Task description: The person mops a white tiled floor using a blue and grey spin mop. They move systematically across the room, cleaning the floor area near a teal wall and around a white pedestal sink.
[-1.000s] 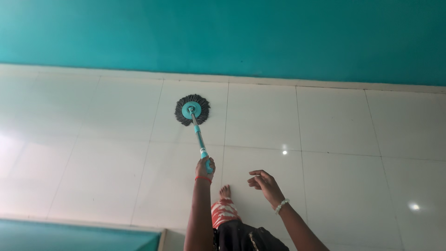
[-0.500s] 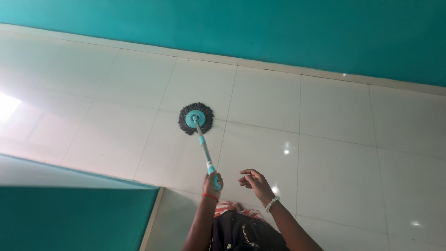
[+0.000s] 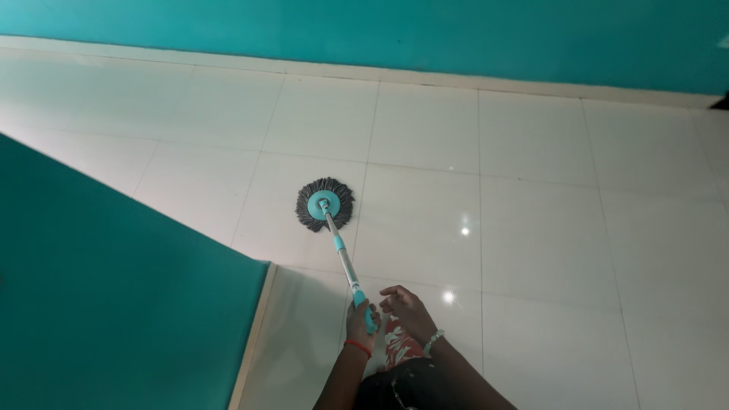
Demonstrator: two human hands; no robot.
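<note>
- Round mop, dark grey fringe around a teal disc, lies flat on the glossy white tiled floor.
- Its slim teal-and-silver pole slants back.
- Left hand wraps the pole's end.
- Right hand hovers beside, loosely open, empty.

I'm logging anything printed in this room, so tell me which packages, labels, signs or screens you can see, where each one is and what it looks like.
None in view: no package, label, sign or screen.
What shows instead: a round grey string mop head with a teal hub on the glossy white tiled floor, plain teal walls, the left hand gripping the teal-and-silver mop handle, and the right hand open beside it.
</note>
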